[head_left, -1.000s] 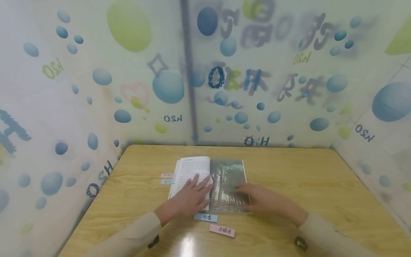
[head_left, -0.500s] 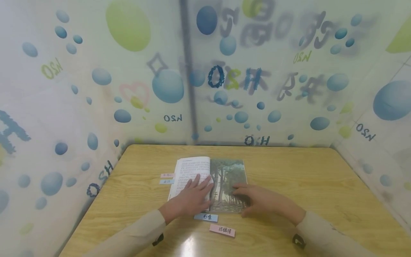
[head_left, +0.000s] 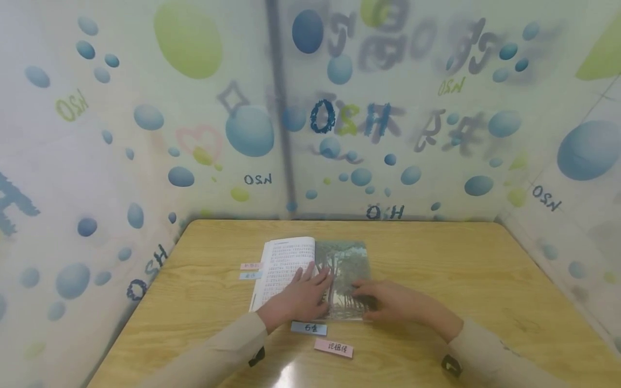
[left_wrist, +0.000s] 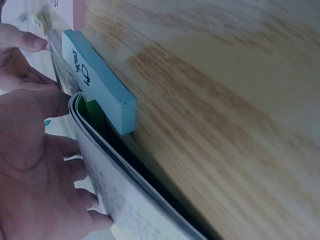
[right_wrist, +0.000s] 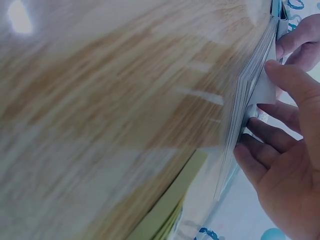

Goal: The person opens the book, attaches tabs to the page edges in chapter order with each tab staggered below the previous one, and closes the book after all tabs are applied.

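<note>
An open book (head_left: 286, 264) lies on the table, text on its left page and a tree picture (head_left: 344, 256) on its right. My left hand (head_left: 301, 296) rests with spread fingers across the middle of the book, near the fold. At the book's right side, my right hand (head_left: 402, 302) pinches a page (right_wrist: 264, 90) between thumb and fingers; that page's corner stands lifted in the right wrist view. Just below the book lies a blue label block (head_left: 309, 328) with handwriting, and nearer me a pink label block (head_left: 333, 347).
Pink (head_left: 250, 266) and blue (head_left: 250, 275) strips show at the book's left edge. A yellow-green layered strip (right_wrist: 170, 200) appears in the right wrist view. The wooden table (head_left: 461, 269) meets a patterned wall (head_left: 407, 145) at the back.
My left hand has slid right, from the text page toward the fold and picture. My right hand has shifted slightly left over the picture page. The label blocks stay put.
</note>
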The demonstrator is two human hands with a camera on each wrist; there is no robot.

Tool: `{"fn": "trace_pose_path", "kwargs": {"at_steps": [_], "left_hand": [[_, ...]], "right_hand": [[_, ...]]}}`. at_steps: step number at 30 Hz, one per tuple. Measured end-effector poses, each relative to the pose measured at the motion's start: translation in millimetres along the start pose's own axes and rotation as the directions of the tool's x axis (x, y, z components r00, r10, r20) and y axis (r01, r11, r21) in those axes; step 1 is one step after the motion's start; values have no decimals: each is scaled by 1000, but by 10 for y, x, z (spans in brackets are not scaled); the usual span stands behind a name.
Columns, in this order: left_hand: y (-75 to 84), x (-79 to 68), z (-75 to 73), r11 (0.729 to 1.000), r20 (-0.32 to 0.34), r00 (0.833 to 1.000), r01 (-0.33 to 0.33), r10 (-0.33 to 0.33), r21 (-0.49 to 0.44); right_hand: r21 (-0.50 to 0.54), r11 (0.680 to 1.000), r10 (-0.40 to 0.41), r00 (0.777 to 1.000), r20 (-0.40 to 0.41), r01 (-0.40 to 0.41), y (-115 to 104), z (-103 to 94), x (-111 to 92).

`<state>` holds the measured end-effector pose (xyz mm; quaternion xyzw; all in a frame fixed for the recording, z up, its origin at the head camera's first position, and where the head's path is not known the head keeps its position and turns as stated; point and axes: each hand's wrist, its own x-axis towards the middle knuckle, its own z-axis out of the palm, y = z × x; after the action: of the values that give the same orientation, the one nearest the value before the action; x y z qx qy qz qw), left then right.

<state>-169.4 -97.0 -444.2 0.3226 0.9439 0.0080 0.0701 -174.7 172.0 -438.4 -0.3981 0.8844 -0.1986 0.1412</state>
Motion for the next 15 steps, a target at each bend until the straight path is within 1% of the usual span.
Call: {"fn": "trace_pose_path", "kwargs": {"at_steps": [5,8,9,12,15], "left_hand": [[14,11,-7,1000,3,1000,5,-5,-4],[16,3,-13,1000,11,1000,4,-4,-6],[17,0,-14,1000,15,1000,2,-2,-8],[23,-12,-28,1000,35,999,-1,2,-20],[40,-24,-45,999,63,998,-5,8,-49]], "right_hand": [[-6,1000,-15,1000,-22,15,-16,18,13],[-5,1000,-11,999,-37,11,-17,28,28],[-7,1000,2,999,-38,-2,-16,30,33],[-18,1000,11,999,-52,-12,3,28,54],[-38,999,3,998,-56,-5,28,12,70]]}}
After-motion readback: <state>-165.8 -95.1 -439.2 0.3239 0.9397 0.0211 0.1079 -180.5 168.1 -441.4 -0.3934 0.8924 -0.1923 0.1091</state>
